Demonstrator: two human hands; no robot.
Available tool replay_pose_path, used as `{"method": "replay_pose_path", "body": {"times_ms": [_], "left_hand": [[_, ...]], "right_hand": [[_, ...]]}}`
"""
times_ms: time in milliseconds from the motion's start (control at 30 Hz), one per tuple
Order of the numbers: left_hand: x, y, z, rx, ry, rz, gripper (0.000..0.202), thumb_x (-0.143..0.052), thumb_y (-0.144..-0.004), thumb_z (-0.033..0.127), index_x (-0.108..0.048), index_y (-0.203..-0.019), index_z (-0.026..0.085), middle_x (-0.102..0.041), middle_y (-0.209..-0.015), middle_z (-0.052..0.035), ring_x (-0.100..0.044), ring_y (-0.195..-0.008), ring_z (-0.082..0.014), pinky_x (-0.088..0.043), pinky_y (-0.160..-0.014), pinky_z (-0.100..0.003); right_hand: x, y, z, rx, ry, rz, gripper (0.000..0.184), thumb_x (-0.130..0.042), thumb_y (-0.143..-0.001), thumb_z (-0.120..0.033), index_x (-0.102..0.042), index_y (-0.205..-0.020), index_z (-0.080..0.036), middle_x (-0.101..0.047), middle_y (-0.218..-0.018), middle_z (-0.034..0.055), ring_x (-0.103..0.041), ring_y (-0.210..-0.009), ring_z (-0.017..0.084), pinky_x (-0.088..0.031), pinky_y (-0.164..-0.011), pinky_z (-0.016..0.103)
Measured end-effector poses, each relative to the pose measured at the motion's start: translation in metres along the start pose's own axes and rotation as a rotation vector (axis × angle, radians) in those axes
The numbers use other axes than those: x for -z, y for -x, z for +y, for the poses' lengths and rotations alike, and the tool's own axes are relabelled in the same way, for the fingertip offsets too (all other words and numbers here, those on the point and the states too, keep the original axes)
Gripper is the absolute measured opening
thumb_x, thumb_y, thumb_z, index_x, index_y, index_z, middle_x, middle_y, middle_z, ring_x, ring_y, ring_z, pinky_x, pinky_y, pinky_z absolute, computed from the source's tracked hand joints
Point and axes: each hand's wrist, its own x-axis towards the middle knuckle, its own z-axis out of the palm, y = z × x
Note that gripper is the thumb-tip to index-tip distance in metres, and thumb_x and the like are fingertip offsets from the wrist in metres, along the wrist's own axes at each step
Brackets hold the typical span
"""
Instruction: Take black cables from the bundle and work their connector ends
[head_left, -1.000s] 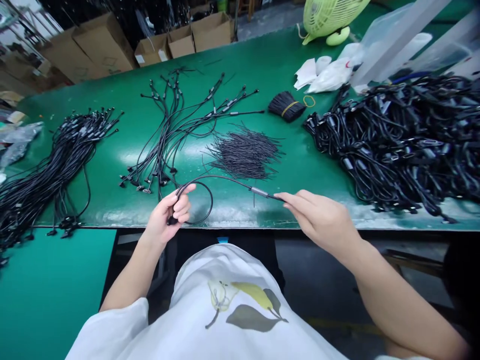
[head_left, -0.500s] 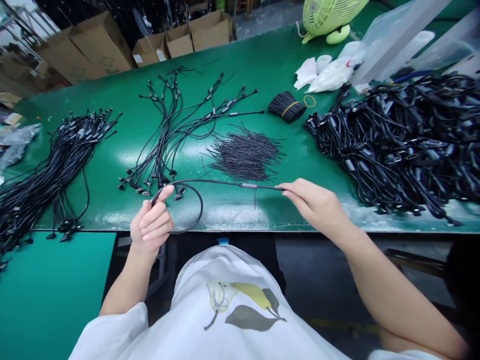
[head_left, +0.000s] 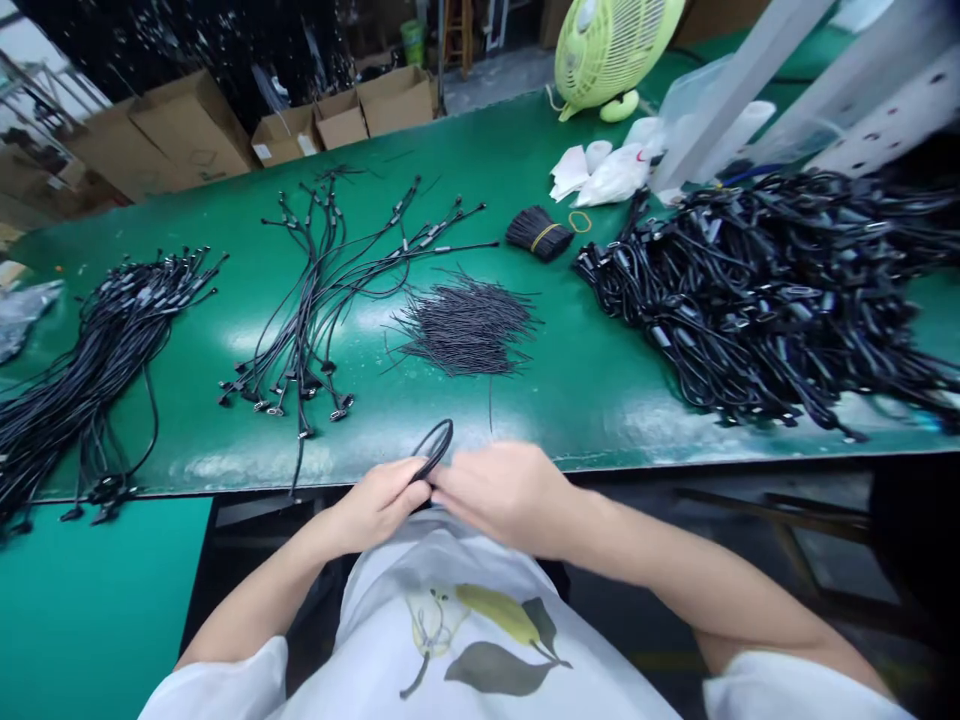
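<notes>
My two hands meet at the near edge of the green table [head_left: 585, 390]. My left hand [head_left: 379, 500] is closed around a black cable [head_left: 435, 445], which sticks up from its fingers as a small coiled loop. My right hand [head_left: 506, 490] lies right beside it, fingers curled against the same cable. A thin black tie [head_left: 490, 400] lies on the table just beyond the loop, in front of a loose pile of thin black ties [head_left: 465, 330].
A fan of finished cables [head_left: 330, 270] lies at centre left, a long cable bundle [head_left: 97, 350] at far left, a big heap of black cables [head_left: 780, 290] at right. A banded tie bundle [head_left: 538, 232], white bags [head_left: 607, 170], a green fan [head_left: 607, 50] and cardboard boxes [head_left: 187, 130] stand behind.
The cable was stretched between my hands; now both hands have come together at the table edge and the cable is gathered into a small loop. The view has tilted upward.
</notes>
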Motion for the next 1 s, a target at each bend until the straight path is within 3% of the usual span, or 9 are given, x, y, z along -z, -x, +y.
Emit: {"method": "replay_pose_path", "body": {"times_ms": [67, 167, 333, 400, 467, 600, 767, 867, 1000], "left_hand": [[-0.005, 0.000, 0.000, -0.009, 0.160, -0.015, 0.035, -0.041, -0.100, 0.041, -0.060, -0.088, 0.015, -0.064, -0.078, -0.0049, -0.059, -0.067, -0.0152, -0.046, -0.072, -0.028], [-0.011, -0.006, -0.003, -0.034, 0.560, 0.163, 0.036, -0.045, -0.099, 0.045, -0.051, -0.078, 0.016, -0.053, -0.067, 0.0015, -0.040, -0.045, -0.0079, -0.037, -0.053, -0.025], [-0.030, -0.024, -0.015, 0.050, 0.732, 0.356, 0.054, -0.039, -0.095, 0.061, -0.046, -0.066, 0.017, -0.053, -0.073, -0.0029, -0.052, -0.067, -0.0141, -0.042, -0.072, -0.030], [-0.037, -0.027, -0.022, 0.041, 0.694, 0.418, 0.053, -0.033, -0.096, 0.063, -0.044, -0.069, 0.019, -0.044, -0.063, 0.0027, -0.045, -0.057, -0.0118, -0.042, -0.074, -0.031], [-0.041, -0.028, -0.029, 0.065, 0.576, 0.443, 0.045, -0.038, -0.095, 0.061, -0.044, -0.080, 0.020, -0.035, -0.057, 0.0074, -0.036, -0.051, -0.0109, -0.040, -0.067, -0.029], [-0.037, -0.027, -0.036, 0.162, 0.262, 0.275, 0.041, -0.047, -0.092, 0.059, -0.046, -0.096, 0.018, -0.043, -0.068, 0.0038, -0.040, -0.059, -0.0132, -0.035, -0.059, -0.028], [-0.035, -0.021, -0.040, 0.236, 0.241, -0.005, 0.054, -0.044, -0.089, 0.066, -0.046, -0.065, 0.018, -0.043, -0.062, 0.0003, -0.039, -0.060, -0.0139, -0.032, -0.058, -0.028], [-0.039, -0.016, -0.042, 0.226, 0.258, -0.042, 0.058, -0.039, -0.090, 0.068, -0.041, -0.060, 0.019, -0.041, -0.059, 0.0007, -0.039, -0.060, -0.0142, -0.033, -0.060, -0.029], [-0.043, -0.009, -0.040, 0.223, 0.330, -0.017, 0.059, -0.020, -0.095, 0.067, -0.041, -0.066, 0.020, -0.043, -0.062, -0.0003, -0.042, -0.064, -0.0162, -0.035, -0.066, -0.031]], "right_hand": [[-0.005, -0.009, 0.014, -0.231, -0.218, 0.151, 0.019, -0.055, -0.094, -0.035, -0.059, -0.089, -0.017, -0.058, -0.074, 0.0010, -0.052, -0.067, 0.012, -0.035, -0.062, 0.026], [-0.025, -0.016, 0.028, -0.579, -0.672, 0.280, 0.030, -0.062, -0.087, -0.045, -0.057, -0.096, -0.018, -0.058, -0.078, 0.0003, -0.053, -0.069, 0.013, -0.041, -0.064, 0.025], [-0.056, -0.028, 0.022, -0.918, -1.322, 0.610, 0.028, -0.058, -0.088, -0.044, -0.052, -0.078, -0.018, -0.042, -0.065, -0.0059, -0.026, -0.047, 0.005, -0.025, -0.045, 0.020], [-0.056, -0.032, 0.019, -0.953, -1.485, 0.669, 0.029, -0.067, -0.081, -0.043, -0.052, -0.075, -0.018, -0.041, -0.064, -0.0060, -0.028, -0.049, 0.005, -0.028, -0.045, 0.019], [-0.054, -0.034, 0.014, -0.977, -1.578, 0.696, 0.029, -0.072, -0.077, -0.042, -0.055, -0.077, -0.018, -0.048, -0.071, -0.0036, -0.043, -0.059, 0.006, -0.039, -0.054, 0.018], [-0.055, -0.032, 0.000, -0.927, -1.467, 0.716, 0.028, -0.061, -0.088, -0.047, -0.060, -0.097, -0.020, -0.059, -0.113, 0.0048, -0.058, -0.094, 0.013, -0.048, -0.072, 0.022], [-0.060, -0.027, -0.013, -0.854, -1.424, 0.631, 0.029, -0.052, -0.094, -0.050, -0.052, -0.096, -0.022, -0.054, -0.085, -0.0014, -0.053, -0.059, 0.006, -0.040, -0.052, 0.018], [-0.052, -0.028, -0.010, -0.835, -1.583, 0.655, 0.044, -0.051, -0.089, -0.064, -0.051, -0.106, -0.024, -0.043, -0.082, -0.0045, -0.039, -0.046, 0.001, -0.027, -0.042, 0.017], [-0.041, -0.025, -0.007, -0.792, -1.755, 0.648, 0.059, -0.049, -0.082, -0.075, -0.055, -0.104, -0.021, -0.039, -0.079, -0.0046, -0.037, -0.048, 0.001, -0.030, -0.045, 0.017]]}}
